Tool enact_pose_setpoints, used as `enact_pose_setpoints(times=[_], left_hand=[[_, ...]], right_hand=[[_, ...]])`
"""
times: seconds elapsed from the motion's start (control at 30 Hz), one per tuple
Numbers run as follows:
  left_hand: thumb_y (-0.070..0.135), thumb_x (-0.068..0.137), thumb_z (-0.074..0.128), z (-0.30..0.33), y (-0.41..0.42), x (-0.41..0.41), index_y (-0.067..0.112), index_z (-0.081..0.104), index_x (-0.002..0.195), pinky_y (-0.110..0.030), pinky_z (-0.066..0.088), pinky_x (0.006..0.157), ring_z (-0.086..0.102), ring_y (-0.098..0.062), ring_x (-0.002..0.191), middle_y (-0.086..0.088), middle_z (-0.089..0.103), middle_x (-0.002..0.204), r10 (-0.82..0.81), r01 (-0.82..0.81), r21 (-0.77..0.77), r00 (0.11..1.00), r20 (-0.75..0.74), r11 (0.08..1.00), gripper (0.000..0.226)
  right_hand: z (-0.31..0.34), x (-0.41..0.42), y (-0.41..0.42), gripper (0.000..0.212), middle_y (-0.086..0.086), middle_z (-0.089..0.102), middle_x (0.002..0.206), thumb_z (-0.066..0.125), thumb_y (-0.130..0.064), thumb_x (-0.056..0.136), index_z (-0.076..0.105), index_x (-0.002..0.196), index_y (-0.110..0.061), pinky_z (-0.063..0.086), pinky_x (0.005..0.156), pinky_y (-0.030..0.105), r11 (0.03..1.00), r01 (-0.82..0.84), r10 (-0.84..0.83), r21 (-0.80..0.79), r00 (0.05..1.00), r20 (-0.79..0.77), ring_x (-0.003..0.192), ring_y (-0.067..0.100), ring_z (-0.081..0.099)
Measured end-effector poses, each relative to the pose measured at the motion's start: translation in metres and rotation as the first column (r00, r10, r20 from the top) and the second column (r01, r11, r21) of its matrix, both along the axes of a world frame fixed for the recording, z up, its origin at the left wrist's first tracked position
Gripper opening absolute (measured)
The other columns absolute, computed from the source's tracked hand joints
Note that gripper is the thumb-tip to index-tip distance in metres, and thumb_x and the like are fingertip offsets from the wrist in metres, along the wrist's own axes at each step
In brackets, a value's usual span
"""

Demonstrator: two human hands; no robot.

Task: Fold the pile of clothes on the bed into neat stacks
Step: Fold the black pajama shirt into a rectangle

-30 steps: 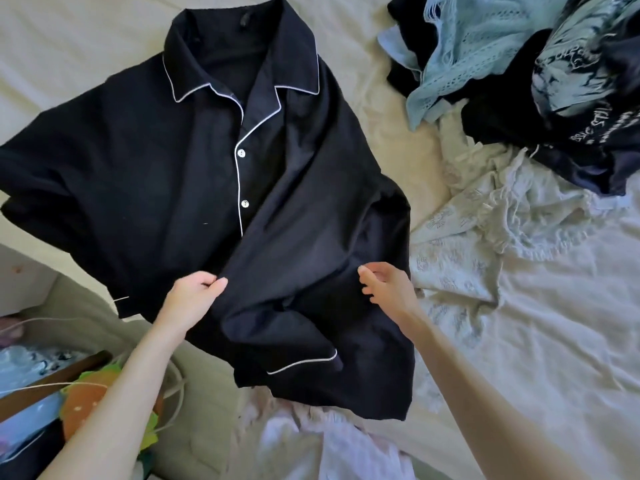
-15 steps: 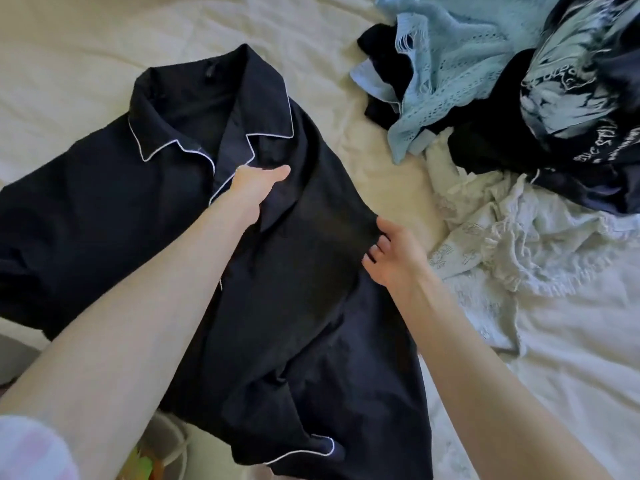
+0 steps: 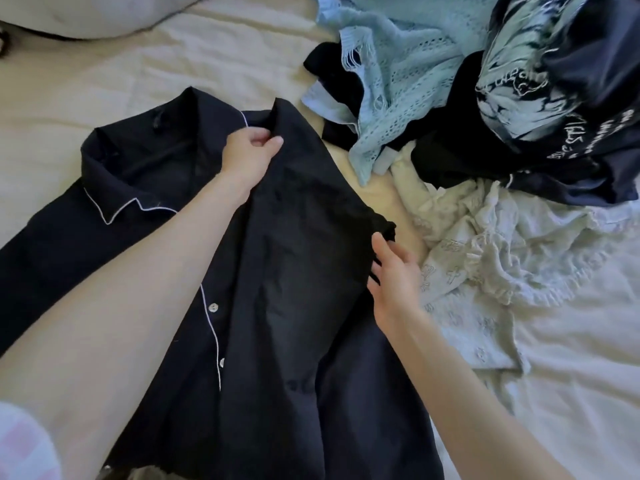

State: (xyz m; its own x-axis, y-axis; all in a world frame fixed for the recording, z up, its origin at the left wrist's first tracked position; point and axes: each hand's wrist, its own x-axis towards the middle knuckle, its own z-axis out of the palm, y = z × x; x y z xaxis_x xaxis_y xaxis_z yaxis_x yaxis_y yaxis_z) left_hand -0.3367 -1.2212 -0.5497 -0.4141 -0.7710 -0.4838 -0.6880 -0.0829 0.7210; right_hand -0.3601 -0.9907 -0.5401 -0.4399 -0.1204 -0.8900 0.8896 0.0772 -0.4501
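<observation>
Cream sheets are covering the bed (image 3: 104,74), with a dark shirt (image 3: 294,306) lying across the centre and lower left of the frame. Near its collar, the left hand (image 3: 247,155) is pinching a folded edge of the shirt, while the right hand (image 3: 394,275), fingers straight and apart, is touching the shirt's right edge at centre right. Unfolded clothes (image 3: 467,116) are lying heaped at the upper right.

Cream wrinkled bed sheet (image 3: 173,64), grey pillow (image 3: 86,12) top left, soft daylight
</observation>
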Motion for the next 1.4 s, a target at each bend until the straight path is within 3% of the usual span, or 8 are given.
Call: enact_pose_setpoints(times=[0.2, 0.4, 0.6, 0.83, 1.0, 1.2, 1.3, 1.4], left_hand=[[0.024, 0.087, 0.064, -0.008, 0.045, 0.077, 0.014, 0.065, 0.111, -0.006, 0.035, 0.063, 0.053, -0.004, 0.073, 0.015, 0.056, 0.076, -0.038, 0.074, -0.19, 0.982, 0.186, 0.979, 0.027], [0.024, 0.086, 0.066, -0.002, 0.096, 0.158, 0.021, 0.061, 0.093, -0.018, 0.043, 0.074, 0.061, -0.014, 0.087, 0.014, 0.06, 0.077, 0.003, -0.013, 0.035, 0.962, 0.273, 0.999, 0.01], [0.025, 0.086, 0.067, 0.007, 0.142, 0.226, 0.003, 0.064, 0.092, -0.039, 0.048, 0.073, 0.054, -0.02, 0.073, -0.026, 0.063, 0.087, -0.041, -0.054, 0.285, 0.947, 0.319, 0.957, 0.023], [0.03, 0.084, 0.068, 0.017, 0.194, 0.302, 0.002, 0.064, 0.092, -0.036, 0.048, 0.074, 0.061, -0.019, 0.078, -0.012, 0.067, 0.083, -0.102, -0.072, 0.479, 0.939, 0.328, 0.875, 0.029], [0.028, 0.086, 0.066, 0.021, 0.212, 0.347, -0.007, 0.059, 0.092, -0.033, 0.044, 0.079, 0.058, -0.02, 0.078, -0.007, 0.064, 0.084, -0.127, -0.047, 0.53, 0.95, 0.286, 0.847, 0.036], [0.025, 0.09, 0.06, 0.046, 0.199, 0.374, 0.006, 0.062, 0.084, -0.035, 0.046, 0.074, 0.054, -0.015, 0.073, -0.018, 0.065, 0.083, 0.088, -0.099, 0.164, 0.994, 0.071, 0.981, 0.02], [0.026, 0.085, 0.067, 0.048, 0.186, 0.394, 0.032, 0.062, 0.087, -0.02, 0.049, 0.078, 0.064, -0.004, 0.083, 0.006, 0.07, 0.086, 0.055, -0.068, 0.305, 0.997, 0.051, 0.95, 0.008], [0.017, 0.085, 0.067, 0.04, 0.186, 0.416, 0.022, 0.063, 0.087, -0.031, 0.049, 0.083, 0.064, -0.02, 0.088, -0.002, 0.068, 0.087, -0.149, 0.052, 0.401, 0.965, 0.215, 0.915, 0.007]], right_hand=[[-0.009, 0.038, 0.02, 0.014, 0.0, 0.068, 0.091, 0.062, -0.02, 0.089, 0.061, 0.102, -0.014, 0.054, 0.086, 0.037, 0.936, -0.342, 0.344, 0.088, 0.939, -0.01, 0.088, 0.015, 0.064], [-0.004, 0.08, 0.043, 0.021, -0.002, 0.056, 0.078, 0.062, -0.019, 0.09, 0.057, 0.108, -0.01, 0.056, 0.073, 0.025, 0.895, -0.436, 0.434, 0.097, 0.9, 0.049, 0.074, 0.009, 0.059], [-0.003, 0.12, 0.061, 0.026, 0.005, 0.051, 0.083, 0.063, -0.024, 0.089, 0.045, 0.074, -0.013, 0.055, 0.086, 0.034, 0.808, -0.589, 0.584, 0.016, 0.805, 0.11, 0.082, 0.016, 0.057], [0.006, 0.171, 0.085, 0.018, -0.009, 0.07, 0.1, 0.065, -0.025, 0.088, 0.065, 0.106, -0.022, 0.052, 0.079, 0.024, 0.7, -0.714, 0.707, 0.019, 0.696, 0.122, 0.092, 0.008, 0.065], [0.013, 0.204, 0.105, 0.014, -0.013, 0.067, 0.095, 0.067, -0.023, 0.086, 0.063, 0.1, -0.025, 0.05, 0.083, 0.028, 0.673, -0.734, 0.717, 0.089, 0.677, 0.165, 0.092, 0.007, 0.062], [0.028, 0.241, 0.107, 0.018, 0.002, 0.073, 0.101, 0.061, -0.017, 0.091, 0.062, 0.108, -0.014, 0.057, 0.07, 0.028, 0.841, -0.518, 0.541, -0.156, 0.808, 0.235, 0.093, 0.018, 0.07], [0.032, 0.257, 0.104, 0.016, 0.008, 0.072, 0.105, 0.058, -0.015, 0.093, 0.06, 0.107, -0.008, 0.057, 0.077, 0.033, 0.859, -0.466, 0.508, -0.21, 0.824, 0.249, 0.096, 0.022, 0.069], [0.029, 0.274, 0.105, 0.012, 0.013, 0.068, 0.106, 0.054, -0.01, 0.094, 0.056, 0.105, -0.005, 0.055, 0.082, 0.034, 0.822, -0.566, 0.566, -0.069, 0.794, 0.223, 0.095, 0.024, 0.068]])
